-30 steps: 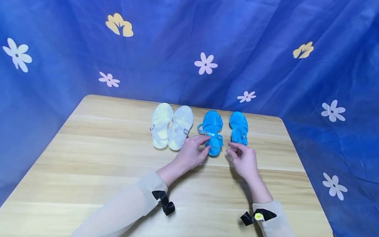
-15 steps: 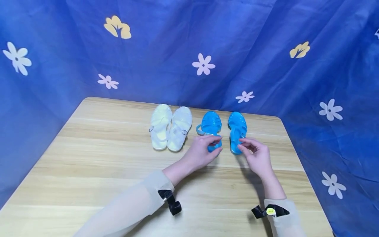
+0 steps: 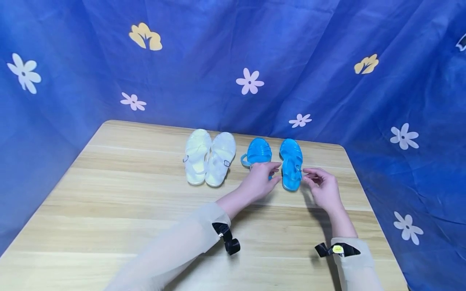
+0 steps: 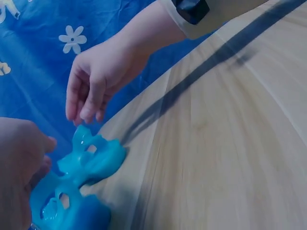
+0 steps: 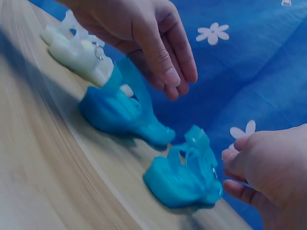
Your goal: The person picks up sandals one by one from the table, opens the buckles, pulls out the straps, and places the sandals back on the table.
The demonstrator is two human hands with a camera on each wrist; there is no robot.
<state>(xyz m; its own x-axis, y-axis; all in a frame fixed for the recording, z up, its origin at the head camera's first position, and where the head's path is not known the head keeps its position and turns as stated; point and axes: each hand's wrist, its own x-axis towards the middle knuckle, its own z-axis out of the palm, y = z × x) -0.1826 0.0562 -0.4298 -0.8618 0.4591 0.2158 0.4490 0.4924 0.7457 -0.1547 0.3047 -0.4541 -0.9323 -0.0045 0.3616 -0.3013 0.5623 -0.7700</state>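
Left hand point(image 3: 259, 181) arches over one glossy, ribbed-toe blue sandal point(image 3: 259, 149), right hand point(image 3: 323, 189) just beside its buckled blue twin point(image 3: 291, 161) — fingers loosely bent, gripping nothing — both sandals flat on the wood-grained tabletop point(image 3: 102, 194).

**Shone Bright, Ran Dimmer at Wrists**

Came through bright in the head view, with pale sheen across the tabletop point(image 3: 91, 194). Threw soft shadows below both sleeves point(image 3: 182, 240). Looked dimmer and softer in both wrist views. Showed a long dark shadow along the tabletop in the left. Caught small glints on the blue sandals point(image 4: 108, 159).
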